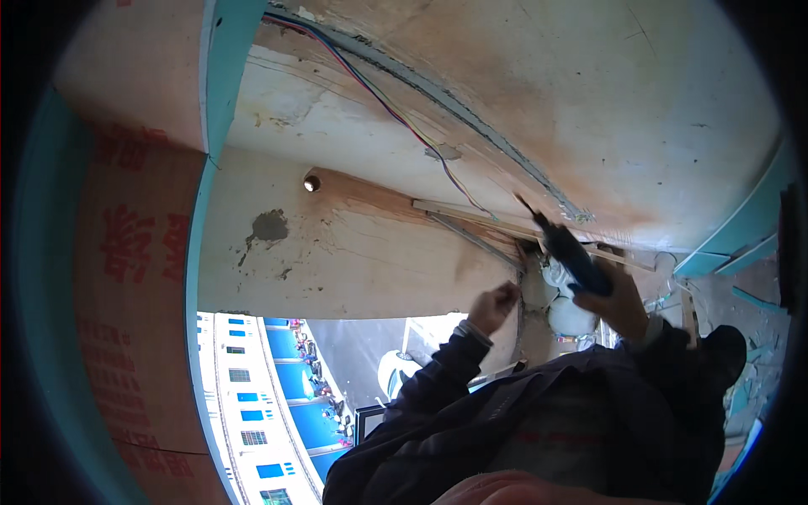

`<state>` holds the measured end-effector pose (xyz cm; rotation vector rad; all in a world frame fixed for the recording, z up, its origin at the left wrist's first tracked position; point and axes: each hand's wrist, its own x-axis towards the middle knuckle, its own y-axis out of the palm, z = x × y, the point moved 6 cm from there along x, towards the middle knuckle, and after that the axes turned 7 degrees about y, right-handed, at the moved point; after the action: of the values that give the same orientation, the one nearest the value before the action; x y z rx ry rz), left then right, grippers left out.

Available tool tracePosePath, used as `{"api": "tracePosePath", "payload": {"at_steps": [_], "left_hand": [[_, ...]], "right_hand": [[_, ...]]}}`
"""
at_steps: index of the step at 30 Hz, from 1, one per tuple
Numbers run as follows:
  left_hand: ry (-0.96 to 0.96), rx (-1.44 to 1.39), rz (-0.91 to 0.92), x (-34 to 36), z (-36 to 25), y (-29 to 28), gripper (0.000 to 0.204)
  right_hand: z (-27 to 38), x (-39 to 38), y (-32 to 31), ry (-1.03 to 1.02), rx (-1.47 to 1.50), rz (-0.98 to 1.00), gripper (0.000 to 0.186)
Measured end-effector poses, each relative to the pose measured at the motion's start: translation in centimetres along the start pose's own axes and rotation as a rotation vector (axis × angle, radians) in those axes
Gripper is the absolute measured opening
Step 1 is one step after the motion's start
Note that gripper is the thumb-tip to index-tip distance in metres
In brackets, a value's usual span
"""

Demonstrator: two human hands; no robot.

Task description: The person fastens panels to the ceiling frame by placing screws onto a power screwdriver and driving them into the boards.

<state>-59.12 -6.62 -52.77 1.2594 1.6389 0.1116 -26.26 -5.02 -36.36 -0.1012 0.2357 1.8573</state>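
Note:
My right hand (621, 305) is wrapped round a dark power drill (569, 252). Its thin bit points up and to the left, its tip near the wall beside the ends of the loose wires (402, 118). Left of the drill, my left hand (494, 310) is raised with its fingers curled together. Whatever may be in those fingers is too small and blurred to make out. Neither hand touches the wall (353, 252).
A cement-filled groove (438, 97) runs along the stained plaster. Wooden strips (471, 219) lean in the corner above pale sacks (568, 316). At left stands a printed reddish board (139, 320) with green edging. Below the wall, an opening shows a street (349, 353). Debris (757, 353) litters the right.

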Motion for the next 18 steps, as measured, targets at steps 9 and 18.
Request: {"api": "tracePosePath", "payload": {"at_steps": [9, 18], "left_hand": [[0.142, 0.455, -0.046, -4.2, 0.1, 17.6, 0.023], [0.685, 0.496, 0.431, -11.8, -16.1, 34.4, 0.017]], "right_hand": [[-7.2, -6.5, -1.7, 0.331, 0.080, 0.072, 0.048], [2.4, -3.0, -2.1, 0.011, 0.026, 0.078, 0.051]]}}
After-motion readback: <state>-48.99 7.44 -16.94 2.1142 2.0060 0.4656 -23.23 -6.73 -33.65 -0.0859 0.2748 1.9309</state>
